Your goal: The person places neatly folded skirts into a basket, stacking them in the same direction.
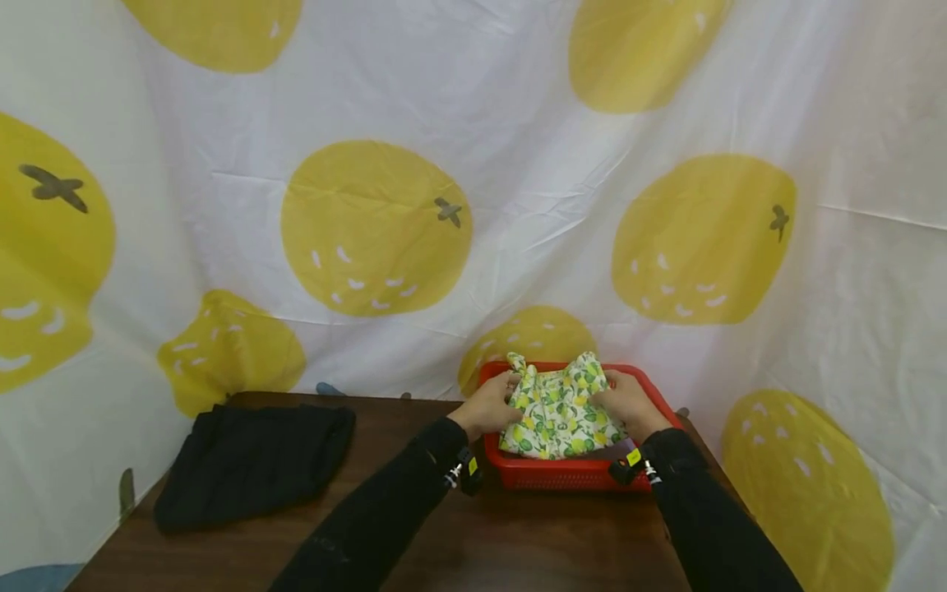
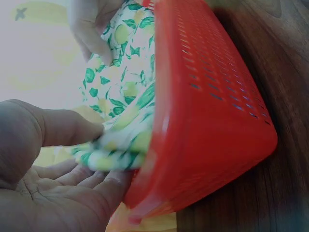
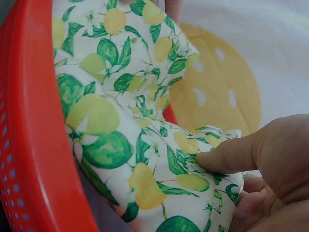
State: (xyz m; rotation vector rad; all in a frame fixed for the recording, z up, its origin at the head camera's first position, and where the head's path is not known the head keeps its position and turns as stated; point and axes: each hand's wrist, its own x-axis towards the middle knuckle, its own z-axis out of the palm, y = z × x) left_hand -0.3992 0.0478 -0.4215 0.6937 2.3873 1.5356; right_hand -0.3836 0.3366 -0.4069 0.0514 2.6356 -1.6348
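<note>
A white cloth [image 1: 555, 415] printed with lemons and green leaves is bunched up over the red plastic basket [image 1: 547, 477]. On its left side, my left hand [image 1: 490, 406] pinches the cloth between thumb and fingers, as the left wrist view shows at the blurred fold [image 2: 120, 147]. My right hand [image 1: 629, 404] grips the opposite side, its thumb [image 3: 231, 155] pressing on the print and the fingers behind it. The lower part of the cloth lies within the basket's rim. Something pale purple [image 1: 621, 449] shows beneath the cloth, mostly hidden.
A folded black cloth [image 1: 255, 464] lies at the left of the dark wooden table [image 1: 473, 543]. White fabric with big yellow fruit [image 1: 533, 197] hangs right behind the table and along its sides. The basket stands near the table's back right corner.
</note>
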